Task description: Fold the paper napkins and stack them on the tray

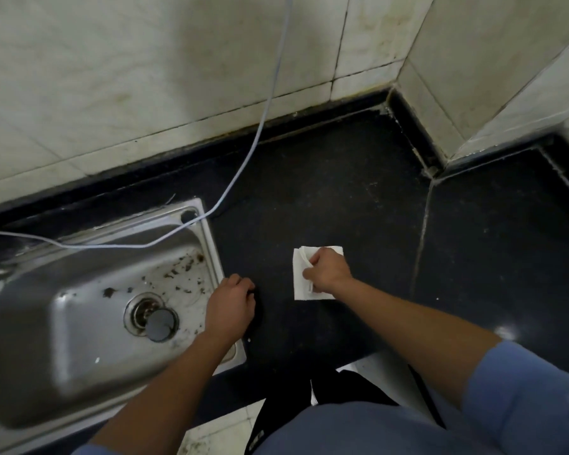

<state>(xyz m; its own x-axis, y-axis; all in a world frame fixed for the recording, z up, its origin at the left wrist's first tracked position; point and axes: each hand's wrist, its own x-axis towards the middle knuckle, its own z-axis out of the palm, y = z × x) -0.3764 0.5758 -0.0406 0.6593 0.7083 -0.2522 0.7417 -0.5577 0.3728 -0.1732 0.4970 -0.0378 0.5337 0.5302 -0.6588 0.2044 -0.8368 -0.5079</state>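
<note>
The right hand [329, 269] pinches a white paper napkin [301, 285] that lies on the black bench [342, 192]. The left hand [232, 305] rests with curled fingers just beside the steel sink [46, 339]. A pale cable [257, 139] crosses the sink's far corner.

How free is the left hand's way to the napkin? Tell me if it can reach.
Probably yes. Only bare counter lies between the left hand, beside the sink, and the napkin, which the right hand grips.
</note>
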